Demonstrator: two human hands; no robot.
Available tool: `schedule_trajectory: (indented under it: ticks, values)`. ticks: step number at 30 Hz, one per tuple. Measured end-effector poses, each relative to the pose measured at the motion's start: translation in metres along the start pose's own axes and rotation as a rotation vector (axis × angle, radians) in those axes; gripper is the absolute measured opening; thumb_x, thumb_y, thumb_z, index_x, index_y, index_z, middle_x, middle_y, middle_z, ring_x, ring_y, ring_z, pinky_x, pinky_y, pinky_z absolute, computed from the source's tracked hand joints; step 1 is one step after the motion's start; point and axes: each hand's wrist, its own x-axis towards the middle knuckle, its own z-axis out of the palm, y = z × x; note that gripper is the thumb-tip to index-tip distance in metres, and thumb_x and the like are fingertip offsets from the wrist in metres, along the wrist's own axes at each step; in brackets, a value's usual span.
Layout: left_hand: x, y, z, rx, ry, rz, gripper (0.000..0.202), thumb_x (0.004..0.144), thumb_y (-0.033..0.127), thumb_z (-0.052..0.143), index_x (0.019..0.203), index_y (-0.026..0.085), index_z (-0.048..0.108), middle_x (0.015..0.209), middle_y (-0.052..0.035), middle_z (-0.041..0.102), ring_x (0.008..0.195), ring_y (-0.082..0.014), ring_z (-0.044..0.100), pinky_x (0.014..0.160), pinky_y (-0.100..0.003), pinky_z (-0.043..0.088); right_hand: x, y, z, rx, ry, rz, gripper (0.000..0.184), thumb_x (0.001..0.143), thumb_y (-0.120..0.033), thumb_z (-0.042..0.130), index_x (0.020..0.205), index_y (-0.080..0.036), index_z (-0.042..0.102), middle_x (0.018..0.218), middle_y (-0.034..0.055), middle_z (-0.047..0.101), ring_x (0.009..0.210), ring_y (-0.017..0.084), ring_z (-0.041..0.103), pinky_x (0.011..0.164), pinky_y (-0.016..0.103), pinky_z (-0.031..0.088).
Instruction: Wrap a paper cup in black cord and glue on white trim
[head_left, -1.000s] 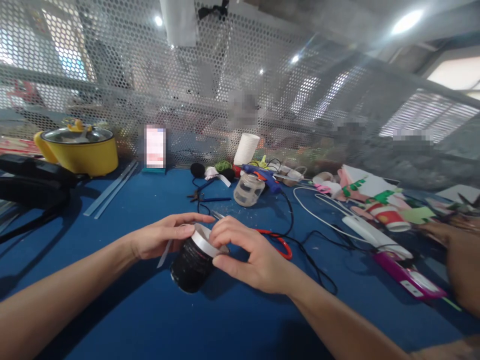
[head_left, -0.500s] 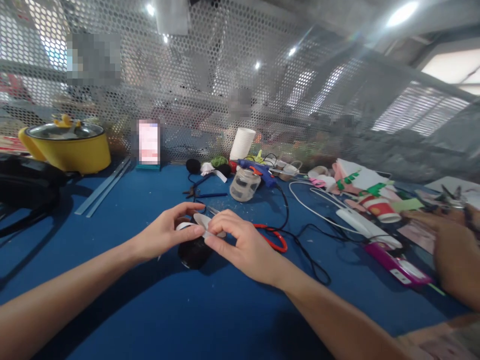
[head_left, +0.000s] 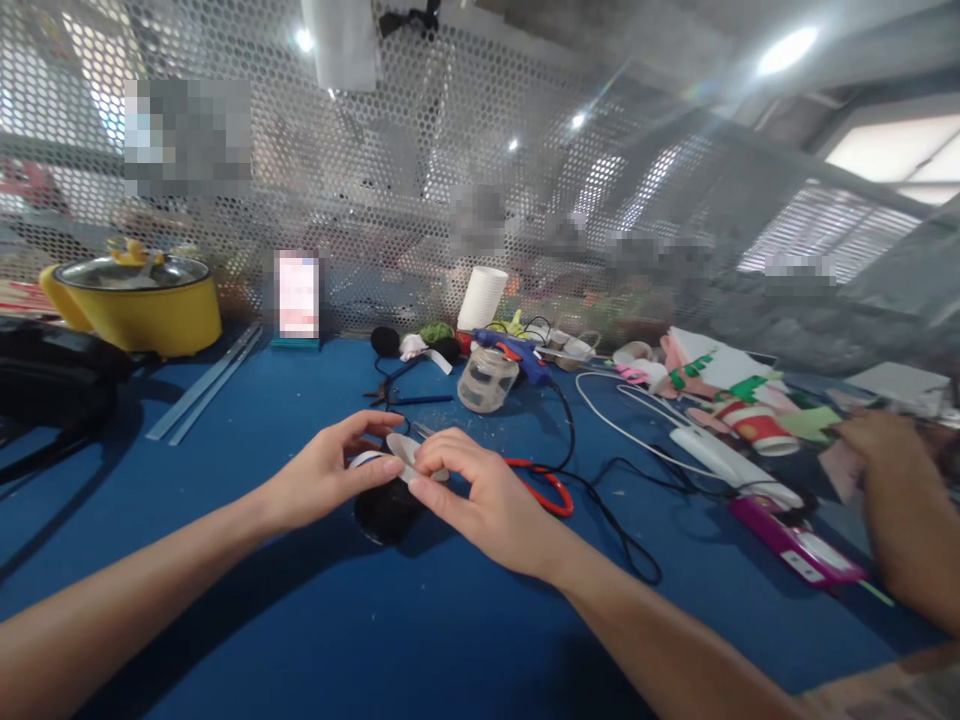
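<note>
A dark, rounded, can-like object (head_left: 385, 515) stands on the blue table in front of me, its upper part mostly hidden by my fingers. Thin white paper-like pieces (head_left: 403, 449) curve up over its top. My left hand (head_left: 319, 475) is at its left side, with the thumb pressed onto the white material and the fingers bent behind the dark object. From the right, my right hand (head_left: 484, 500) pinches the same white material between thumb and fingertips. What exactly the white pieces are cannot be made out.
Behind my hands lie pliers (head_left: 386, 390) and a blue glue gun (head_left: 531, 362) on a clear jar (head_left: 484, 388). Cables, a white power strip (head_left: 724, 462) and a purple box (head_left: 795, 545) are right, near another person's hand (head_left: 874, 445). A yellow pot (head_left: 154, 318) stands left.
The view has tilted slightly, so the background sits a little lower. My hands keep nearly the same hold on the white material. The other person's hand has shifted slightly.
</note>
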Motion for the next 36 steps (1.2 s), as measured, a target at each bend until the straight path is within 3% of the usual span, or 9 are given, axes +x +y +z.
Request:
schedule_trajectory:
  ticks: [9, 15, 17, 21, 27, 31, 36]
  values:
    - [-0.001, -0.008, 0.003, -0.177, -0.139, -0.130, 0.061, 0.066, 0.047, 0.063, 0.116, 0.017, 0.045, 0.103, -0.0077, 0.059, 0.099, -0.0248, 0.052, 0.087, -0.037, 0.039, -0.001, 0.000, 0.005, 0.007, 0.038, -0.021, 0.012, 0.080, -0.020, 0.054, 0.068, -0.020, 0.050, 0.078, 0.0036, 0.057, 0.082, 0.017, 0.051, 0.078, 0.035, 0.044]
    - [0.000, -0.015, -0.004, -0.621, -0.228, -0.237, 0.061, 0.064, 0.042, 0.068, 0.116, 0.019, 0.046, 0.106, -0.0090, 0.059, 0.094, -0.0231, 0.056, 0.077, -0.031, 0.044, 0.000, 0.000, -0.001, 0.083, 0.055, -0.090, 0.017, 0.074, -0.032, 0.063, 0.082, -0.018, 0.056, 0.089, 0.0068, 0.058, 0.092, 0.018, 0.052, 0.084, 0.037, 0.044]
    - [0.000, -0.017, -0.006, -0.710, -0.270, -0.233, 0.059, 0.064, 0.039, 0.069, 0.115, 0.018, 0.048, 0.103, -0.0080, 0.061, 0.090, -0.0212, 0.057, 0.077, -0.030, 0.044, 0.001, 0.001, -0.003, 0.120, 0.079, -0.119, 0.013, 0.080, -0.031, 0.056, 0.080, -0.019, 0.056, 0.087, 0.0065, 0.059, 0.093, 0.017, 0.052, 0.086, 0.037, 0.043]
    - [0.000, -0.021, -0.007, -0.765, -0.296, -0.223, 0.056, 0.066, 0.037, 0.068, 0.115, 0.017, 0.049, 0.103, -0.0075, 0.062, 0.089, -0.0206, 0.058, 0.078, -0.029, 0.043, 0.002, 0.002, -0.002, 0.188, 0.091, -0.136, 0.020, 0.084, -0.035, 0.050, 0.072, -0.019, 0.054, 0.080, 0.0054, 0.061, 0.093, 0.017, 0.053, 0.086, 0.037, 0.043]
    - [0.000, -0.024, -0.007, -0.833, -0.306, -0.208, 0.050, 0.068, 0.037, 0.066, 0.112, 0.018, 0.052, 0.100, -0.0059, 0.065, 0.088, -0.0201, 0.059, 0.079, -0.030, 0.043, 0.001, 0.007, 0.000, 0.228, 0.086, -0.128, 0.022, 0.083, -0.040, 0.050, 0.073, -0.021, 0.055, 0.082, 0.0045, 0.060, 0.093, 0.017, 0.054, 0.087, 0.037, 0.043]
    - [-0.001, -0.025, -0.006, -0.895, -0.352, -0.192, 0.046, 0.070, 0.038, 0.064, 0.111, 0.018, 0.054, 0.099, -0.0061, 0.065, 0.089, -0.0205, 0.059, 0.079, -0.031, 0.043, 0.001, 0.008, -0.002, 0.286, 0.077, -0.109, 0.031, 0.085, -0.047, 0.041, 0.084, -0.020, 0.057, 0.091, 0.0072, 0.060, 0.095, 0.017, 0.054, 0.088, 0.039, 0.041]
    - [-0.002, -0.025, -0.004, -0.961, -0.406, -0.183, 0.044, 0.073, 0.040, 0.060, 0.110, 0.016, 0.056, 0.098, -0.0065, 0.066, 0.086, -0.0172, 0.061, 0.077, -0.026, 0.045, 0.002, 0.009, -0.001, 0.320, 0.070, -0.143, 0.021, 0.085, -0.037, 0.047, 0.075, -0.020, 0.054, 0.090, 0.0052, 0.060, 0.097, 0.017, 0.055, 0.089, 0.038, 0.041]
